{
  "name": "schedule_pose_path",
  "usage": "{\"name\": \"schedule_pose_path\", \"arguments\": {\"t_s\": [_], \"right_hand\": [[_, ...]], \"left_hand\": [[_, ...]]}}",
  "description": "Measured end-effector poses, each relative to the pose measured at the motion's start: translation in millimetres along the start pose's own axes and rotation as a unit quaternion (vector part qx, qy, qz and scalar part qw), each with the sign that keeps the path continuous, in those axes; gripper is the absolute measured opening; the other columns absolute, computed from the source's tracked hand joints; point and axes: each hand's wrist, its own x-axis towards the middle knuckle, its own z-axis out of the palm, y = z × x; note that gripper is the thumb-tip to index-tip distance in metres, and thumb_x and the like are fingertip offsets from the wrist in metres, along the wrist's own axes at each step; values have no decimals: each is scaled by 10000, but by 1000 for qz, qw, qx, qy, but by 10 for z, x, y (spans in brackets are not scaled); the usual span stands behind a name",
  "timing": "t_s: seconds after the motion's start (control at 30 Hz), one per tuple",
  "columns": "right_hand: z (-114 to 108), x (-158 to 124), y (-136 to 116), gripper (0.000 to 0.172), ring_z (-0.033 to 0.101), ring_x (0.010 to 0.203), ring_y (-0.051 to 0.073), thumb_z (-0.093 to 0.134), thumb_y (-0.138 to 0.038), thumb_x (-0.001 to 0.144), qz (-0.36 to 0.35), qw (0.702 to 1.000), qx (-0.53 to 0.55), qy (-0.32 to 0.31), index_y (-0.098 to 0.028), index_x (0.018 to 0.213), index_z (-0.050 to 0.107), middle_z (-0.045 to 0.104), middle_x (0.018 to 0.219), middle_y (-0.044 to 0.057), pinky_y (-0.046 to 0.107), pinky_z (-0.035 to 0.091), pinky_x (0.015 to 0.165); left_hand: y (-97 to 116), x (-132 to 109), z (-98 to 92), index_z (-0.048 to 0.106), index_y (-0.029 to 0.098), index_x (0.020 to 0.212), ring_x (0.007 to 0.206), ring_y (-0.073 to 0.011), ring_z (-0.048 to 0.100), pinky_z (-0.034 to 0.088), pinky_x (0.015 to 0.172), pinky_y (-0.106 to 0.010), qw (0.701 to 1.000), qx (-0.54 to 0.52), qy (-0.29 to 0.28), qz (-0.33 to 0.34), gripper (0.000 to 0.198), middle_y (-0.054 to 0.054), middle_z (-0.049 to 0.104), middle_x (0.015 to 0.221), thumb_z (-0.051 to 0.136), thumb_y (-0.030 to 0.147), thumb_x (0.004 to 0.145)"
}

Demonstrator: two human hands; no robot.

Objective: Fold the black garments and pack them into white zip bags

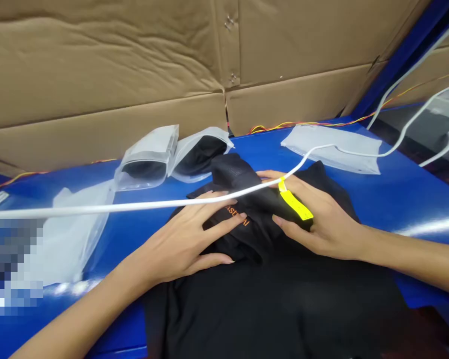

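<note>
Left hand: fingers spread open, pressing black garment flat, keeping it steady.
Right hand: fingers spread, gripping nothing, pressing garment beside yellow tag.

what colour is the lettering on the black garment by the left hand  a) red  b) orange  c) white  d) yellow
b, the lettering on the black garment shows orange, right beside the fingers of the left hand.
</note>
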Motion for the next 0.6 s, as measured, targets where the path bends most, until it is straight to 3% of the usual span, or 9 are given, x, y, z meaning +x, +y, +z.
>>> {"name": "schedule_pose_path", "arguments": {"t_s": [0.1, 0.2, 0.33, 0.43, 0.5, 0.6], "right_hand": [[22, -8, -3, 750, 544, 1489, 302, 575, -111, 932, -4, 1000, 1, -12, -285, 1625, 348, 576, 1588, 117, 507, 521, 1197], [29, -17, 7, 761, 556, 1477, 283, 555, -97, 943, -6, 1000, -17, -14, -268, 1644, 315, 568, 1591, 138, 484, 531, 1188], [38, -20, -1, 678, 495, 1509, 330, 519, -54, 911, -49, 996, -59, -35, -208, 1567, 443, 516, 1602, 202, 563, 489, 1205], [66, -30, -36, 707, 560, 1413, 354, 487, 6, 869, -53, 993, -101, -37, -250, 1528, 507, 561, 1498, 199, 598, 551, 1104], [86, -46, -59, 767, 586, 1357, 349, 452, 47, 836, -57, 989, -129, -44, -294, 1521, 512, 572, 1455, 179, 581, 591, 1022], [99, -76, -79, 674, 562, 1360, 364, 504, -53, 919, -58, 989, -131, -46, -236, 1564, 443, 570, 1460, 212, 583, 585, 1022]], "left_hand": [[-1, 16, 1, 545, 266, 1591, 1463, -402, 527, 390, 1259, -629, 1000, 7, 2, 9, 620, -194, 554, 1588, 580, 563, 1048], [1, 30, 18, 560, 213, 1570, 1474, -408, 500, 417, 1237, -617, 999, 28, 17, 29, 602, -224, 546, 1570, 577, 529, 1058], [25, 13, 56, 628, 236, 1480, 1467, -399, 473, 434, 1217, -609, 991, 72, 106, 47, 510, -210, 521, 1534, 663, 451, 1019], [78, -13, 45, 709, 259, 1311, 1466, -398, 455, 346, 1284, -605, 972, 124, 188, 59, 455, -158, 508, 1535, 786, 456, 908], [115, -12, 14, 717, 263, 1240, 1538, -421, 388, 229, 1331, -636, 971, 149, 181, 58, 395, -118, 503, 1598, 800, 422, 888], [121, 19, -21, 701, 238, 1256, 1577, -464, 368, 132, 1313, -736, 986, 131, 92, 44, 368, -140, 518, 1640, 743, 425, 942]]}}
